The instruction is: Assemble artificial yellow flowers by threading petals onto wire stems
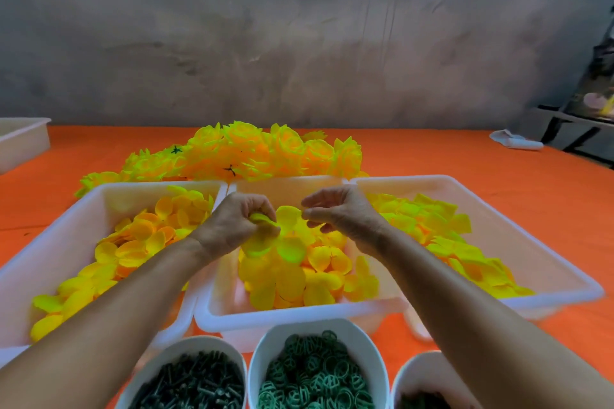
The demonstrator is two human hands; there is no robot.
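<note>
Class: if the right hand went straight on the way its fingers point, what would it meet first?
Probably the left hand: the right hand points its fingers leftward at it, across the yellow petal piece. Depth is unclear.

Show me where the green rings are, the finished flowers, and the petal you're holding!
green rings (314, 372): head view, middle of the heap in the white tub.
finished flowers (252, 151): head view, centre of the pile behind the trays.
held petal (288, 216): head view, its top lobe between the hands.

Both forearms extended, converging; left hand (237, 224) fingers curled, pinching; right hand (339, 212) fingers curled, pinching.
</note>
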